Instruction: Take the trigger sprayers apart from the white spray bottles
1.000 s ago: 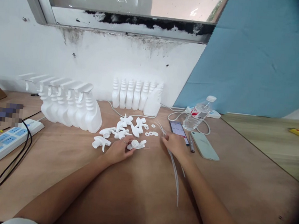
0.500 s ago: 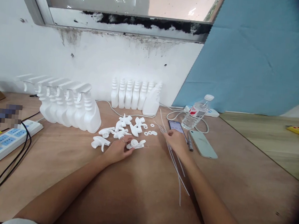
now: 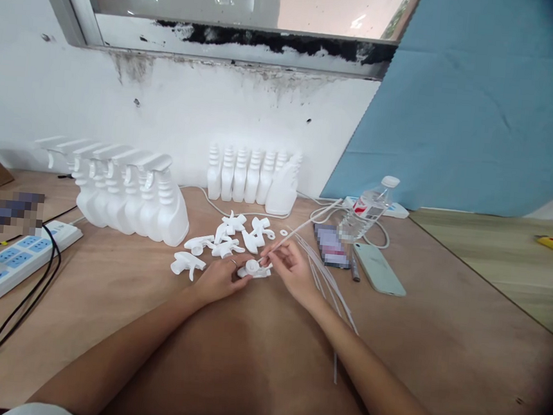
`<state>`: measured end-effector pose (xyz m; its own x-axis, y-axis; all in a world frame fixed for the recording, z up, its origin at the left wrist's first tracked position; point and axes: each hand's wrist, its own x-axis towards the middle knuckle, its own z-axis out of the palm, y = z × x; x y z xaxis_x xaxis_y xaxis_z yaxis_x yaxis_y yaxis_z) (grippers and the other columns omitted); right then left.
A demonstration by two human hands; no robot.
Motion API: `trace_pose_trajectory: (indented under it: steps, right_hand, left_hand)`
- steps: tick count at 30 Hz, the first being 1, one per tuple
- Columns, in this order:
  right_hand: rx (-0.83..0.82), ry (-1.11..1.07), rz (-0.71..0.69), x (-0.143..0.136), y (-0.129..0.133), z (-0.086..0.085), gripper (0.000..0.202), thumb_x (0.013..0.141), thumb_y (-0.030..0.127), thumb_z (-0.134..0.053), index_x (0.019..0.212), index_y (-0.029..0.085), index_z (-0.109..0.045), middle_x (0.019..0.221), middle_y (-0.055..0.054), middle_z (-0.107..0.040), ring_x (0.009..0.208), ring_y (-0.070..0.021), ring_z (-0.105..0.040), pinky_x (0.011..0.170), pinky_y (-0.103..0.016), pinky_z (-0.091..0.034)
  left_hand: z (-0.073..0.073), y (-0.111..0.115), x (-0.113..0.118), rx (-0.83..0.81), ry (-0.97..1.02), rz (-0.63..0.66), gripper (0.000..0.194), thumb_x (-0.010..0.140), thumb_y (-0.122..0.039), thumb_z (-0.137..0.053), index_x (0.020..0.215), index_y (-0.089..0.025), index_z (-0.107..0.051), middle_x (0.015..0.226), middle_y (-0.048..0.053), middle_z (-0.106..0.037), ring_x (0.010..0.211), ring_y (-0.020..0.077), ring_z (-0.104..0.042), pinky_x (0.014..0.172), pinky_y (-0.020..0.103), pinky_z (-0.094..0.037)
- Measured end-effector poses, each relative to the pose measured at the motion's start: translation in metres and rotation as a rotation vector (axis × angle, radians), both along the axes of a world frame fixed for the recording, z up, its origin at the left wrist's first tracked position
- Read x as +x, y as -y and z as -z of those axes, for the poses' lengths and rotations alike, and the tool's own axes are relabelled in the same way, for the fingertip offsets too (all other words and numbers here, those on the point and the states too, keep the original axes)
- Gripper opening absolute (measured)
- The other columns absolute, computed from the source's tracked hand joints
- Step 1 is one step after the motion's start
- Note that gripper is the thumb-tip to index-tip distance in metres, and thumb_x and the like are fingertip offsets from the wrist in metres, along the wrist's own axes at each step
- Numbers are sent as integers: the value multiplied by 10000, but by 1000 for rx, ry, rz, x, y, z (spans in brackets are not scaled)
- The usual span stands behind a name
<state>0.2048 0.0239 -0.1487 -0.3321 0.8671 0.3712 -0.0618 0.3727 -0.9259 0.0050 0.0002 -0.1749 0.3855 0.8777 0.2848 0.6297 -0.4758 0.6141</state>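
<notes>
My left hand point(image 3: 220, 279) rests on the table with its fingers closed on a white trigger spray head point(image 3: 253, 269), whose round collar faces up. Just to its right, my right hand point(image 3: 293, 270) pinches a thin white plastic tube point(image 3: 306, 224) near its lower end. The tube slants up and to the right; its tip by the spray head is partly hidden by the fingers. More loose tubes point(image 3: 335, 287) lie under and beside my right forearm. Several other spray heads point(image 3: 227, 247) lie in a pile beyond my left hand, with a small white ring point(image 3: 283, 232) near them.
Assembled spray bottles point(image 3: 131, 211) stand in a row at left, bottles without heads point(image 3: 240, 178) against the wall. On the right are a water bottle point(image 3: 364, 212), a phone point(image 3: 331, 244), a pen point(image 3: 355, 269) and a pale green phone point(image 3: 380, 268). A power strip point(image 3: 23, 259) lies left.
My right hand has moved left from the bundle of tubes to the spray head, bringing one tube with it. My left hand stays on the spray head.
</notes>
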Motion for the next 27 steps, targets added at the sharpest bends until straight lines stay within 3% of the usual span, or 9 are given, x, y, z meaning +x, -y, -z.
trace_pose_trajectory:
  steps: [5, 9, 13, 18, 22, 27]
  right_hand:
    - [95, 113, 29, 0, 1, 5, 154, 906, 362, -508, 967, 224, -473, 927, -47, -632, 800, -146, -628, 747, -307, -514]
    - [163, 245, 53, -2, 3, 3, 118, 919, 330, -482, 955, 219, -497, 907, -46, -647, 835, -160, -632, 782, -316, -497]
    - [198, 245, 116, -2, 3, 4, 99, 914, 311, -490, 952, 222, -511, 919, -42, -658, 843, -161, -640, 792, -305, -488]
    - [186, 308, 70, -4, 1, 4, 88, 913, 263, -470, 958, 211, -524, 907, -33, -665, 856, -156, -633, 779, -283, -471]
    - [232, 414, 125, -3, -2, 5, 109, 889, 265, -510, 946, 208, -585, 906, -31, -658, 798, -155, -603, 734, -276, -457]
    - [355, 433, 66, -2, -3, 7, 117, 884, 235, -514, 869, 223, -629, 906, -36, -640, 895, -176, -585, 832, -319, -447]
  left_hand:
    - [0, 0, 0, 18, 29, 27, 402, 845, -277, -540, 1244, -227, -537, 1130, 34, -655, 896, 168, -617, 792, 263, -483]
    - [0, 1, 0, 43, 25, 40, 422, 853, -278, -536, 1271, -224, -525, 1117, 42, -654, 872, 159, -613, 788, 257, -483]
    - [2, 0, 0, 56, 11, 35, 421, 851, -283, -536, 1269, -231, -525, 1115, 35, -649, 828, 147, -603, 761, 254, -479]
    - [4, -1, -1, 39, -11, 14, 462, 853, -294, -534, 1310, -241, -493, 1034, 25, -661, 760, 137, -590, 728, 251, -476]
    - [3, 1, 1, 49, -42, 13, 433, 851, -307, -537, 1276, -225, -524, 1007, 37, -655, 784, 152, -595, 736, 259, -473]
    - [0, 4, 3, 67, -65, 38, 428, 866, -297, -519, 1288, -227, -518, 1008, 46, -648, 793, 153, -598, 737, 254, -471]
